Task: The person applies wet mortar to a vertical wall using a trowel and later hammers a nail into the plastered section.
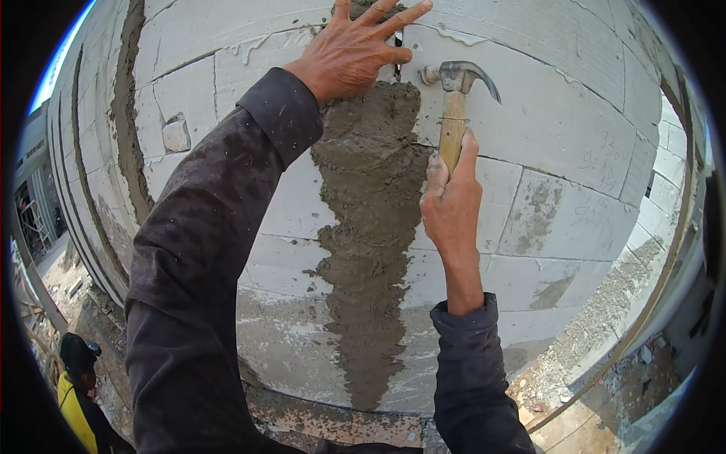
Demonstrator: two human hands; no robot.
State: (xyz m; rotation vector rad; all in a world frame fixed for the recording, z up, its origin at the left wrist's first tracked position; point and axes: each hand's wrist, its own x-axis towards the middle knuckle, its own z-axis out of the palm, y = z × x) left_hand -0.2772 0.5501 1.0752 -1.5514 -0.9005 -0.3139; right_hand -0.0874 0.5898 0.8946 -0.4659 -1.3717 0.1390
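Note:
My right hand (455, 195) grips a claw hammer (453, 121) by its wooden handle. The hammer is upright, its steel head near the wall and its claw curving to the right. My left hand (349, 57) is spread against the pale block wall (529, 98) at the top, fingers apart. Beneath that palm runs a broad vertical band of wet grey mortar (370, 227), narrowing toward the bottom. A narrow dark gap shows beside my left fingertips, above the mortar. What lies under the palm is hidden.
Another mortar-filled vertical groove (127, 113) runs down the wall at left. A small block piece (176, 135) sits in the wall beside it. At lower left is a person (79, 393) in a yellow and black top. An opening with rubble (628, 386) lies at right.

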